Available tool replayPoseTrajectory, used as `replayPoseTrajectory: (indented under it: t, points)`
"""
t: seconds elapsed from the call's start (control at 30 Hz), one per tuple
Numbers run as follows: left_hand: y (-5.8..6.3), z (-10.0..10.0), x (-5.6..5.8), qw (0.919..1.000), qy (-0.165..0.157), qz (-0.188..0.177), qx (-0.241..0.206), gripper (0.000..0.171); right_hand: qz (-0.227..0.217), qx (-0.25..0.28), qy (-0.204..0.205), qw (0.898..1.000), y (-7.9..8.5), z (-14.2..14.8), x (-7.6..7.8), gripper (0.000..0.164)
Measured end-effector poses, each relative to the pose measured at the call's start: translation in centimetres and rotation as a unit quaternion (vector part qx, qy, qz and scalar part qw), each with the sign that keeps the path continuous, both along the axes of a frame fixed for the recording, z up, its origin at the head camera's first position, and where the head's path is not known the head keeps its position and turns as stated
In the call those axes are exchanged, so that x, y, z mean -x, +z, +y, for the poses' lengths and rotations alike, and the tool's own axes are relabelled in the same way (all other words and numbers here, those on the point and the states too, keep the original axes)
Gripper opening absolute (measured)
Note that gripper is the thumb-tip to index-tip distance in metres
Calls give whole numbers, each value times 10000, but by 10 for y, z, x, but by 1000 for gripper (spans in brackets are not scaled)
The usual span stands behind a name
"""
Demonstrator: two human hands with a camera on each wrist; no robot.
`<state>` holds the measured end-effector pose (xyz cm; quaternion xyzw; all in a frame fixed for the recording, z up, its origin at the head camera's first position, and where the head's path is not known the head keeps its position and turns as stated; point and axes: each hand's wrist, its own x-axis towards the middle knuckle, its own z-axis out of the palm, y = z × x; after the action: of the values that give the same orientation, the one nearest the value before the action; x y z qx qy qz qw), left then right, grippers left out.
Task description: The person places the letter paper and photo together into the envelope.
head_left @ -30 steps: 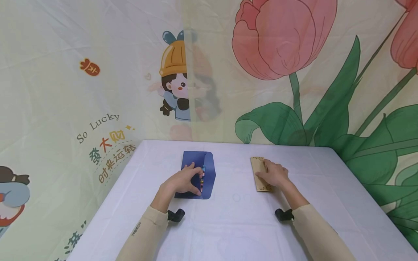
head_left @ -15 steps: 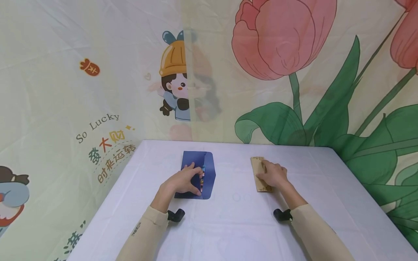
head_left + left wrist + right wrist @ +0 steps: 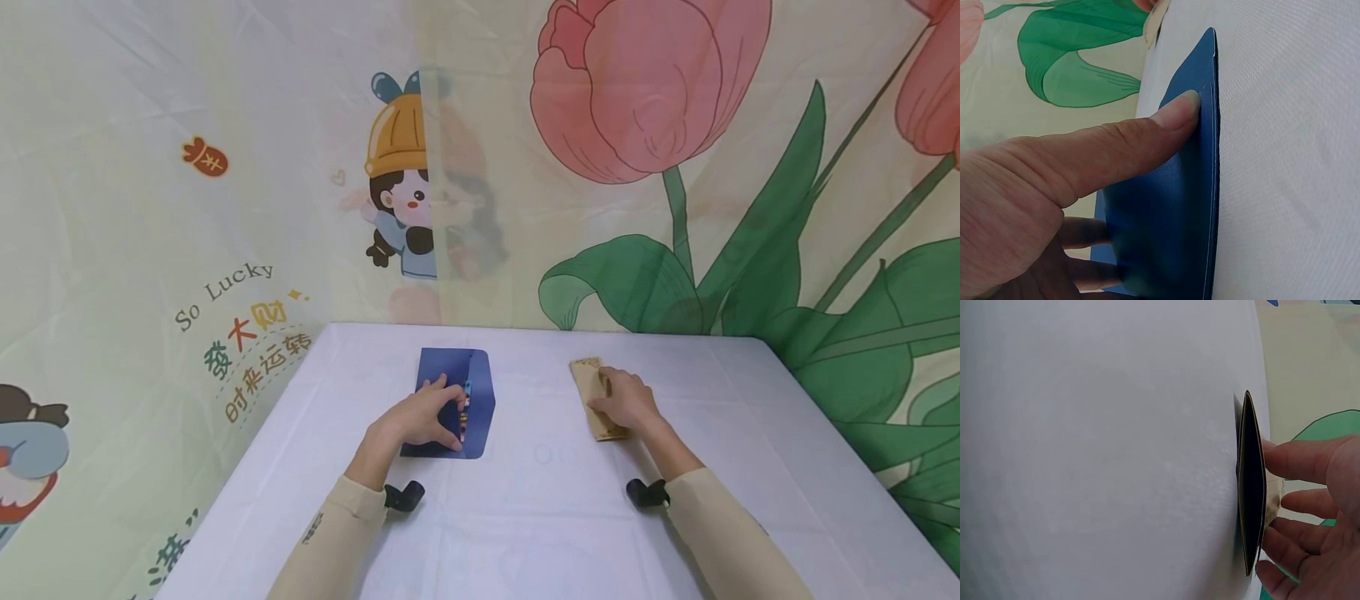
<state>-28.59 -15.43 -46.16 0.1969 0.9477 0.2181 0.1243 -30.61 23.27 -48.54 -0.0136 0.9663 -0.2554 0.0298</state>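
Note:
A dark blue envelope lies on the white table with its flap open to the right. Small multicoloured pieces show along its mouth. My left hand rests over the envelope, thumb and fingers spread wide and pressing on it; the thumb reaches the pocket's edge in the left wrist view. Farther right, my right hand holds a tan paper sleeve with dark patterned ends. The right wrist view shows the sleeve's dark mouth bulging apart, with thumb and fingers at its upper side.
A white cloth covers the table, whose far edge meets a printed curtain with tulips and cartoon figures. Black wrist mounts sit below both hands.
The tan sleeve has turned slightly, its far end shifting left, and its surface now looks more bowed. My right hand has moved slightly left; the left hand and envelope have stayed put.

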Motion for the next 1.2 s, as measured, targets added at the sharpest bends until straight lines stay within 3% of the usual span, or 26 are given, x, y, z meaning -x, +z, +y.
replayPoseTrajectory:
  t: [0.13,1.2]
  points:
    - [1,0,0,10000,-14,10,-23,62,-116,398,20,9991,1,1,0,70]
    - [-2,-1,1,10000,-11,0,56,63,-255,1704,-244,9848,-5,6,3,78]
